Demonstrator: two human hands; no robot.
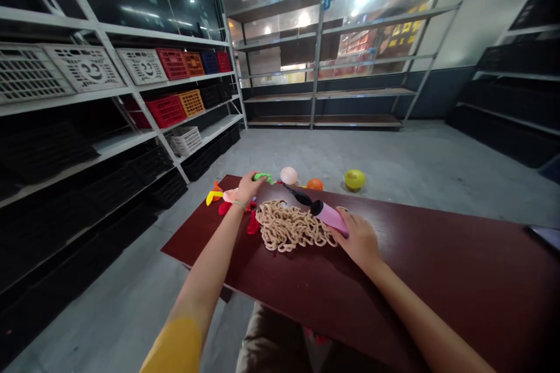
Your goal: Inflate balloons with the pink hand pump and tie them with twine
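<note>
Pump (331,218), a cylinder with a smooth pale-pink body, black collar and slim dark tapering front, lies tilted across the right edge of the rope heap (286,226), its tip pointing toward the heap's far side. The right hand (359,239), just right of the heap, is wrapped around the pink body. The left hand (248,187), beyond the heap's far left corner, pinches a limp, bright-green balloon (262,177) between thumb and fingers; whether the pump's tip touches it cannot be told. The heap itself is thick beige cord in tangled loops on a glossy dark-red table (437,268). Left of it lie flat balloons: a yellow one (213,196) farther off and a red one (253,224) against its edge. Past its far side show rounded, inflated balloons: a whitish one (289,175), an orange one (315,185) and, farther right, a yellow-green one (354,179). Well beyond the heap to the left, a shelving rack (126,91) carries slatted crates: white ones (142,66) with cut-out curves, red ones (174,64), orange ones (191,103), a blue one (209,62) and black ones lower down; their contents cannot be made out.
</note>
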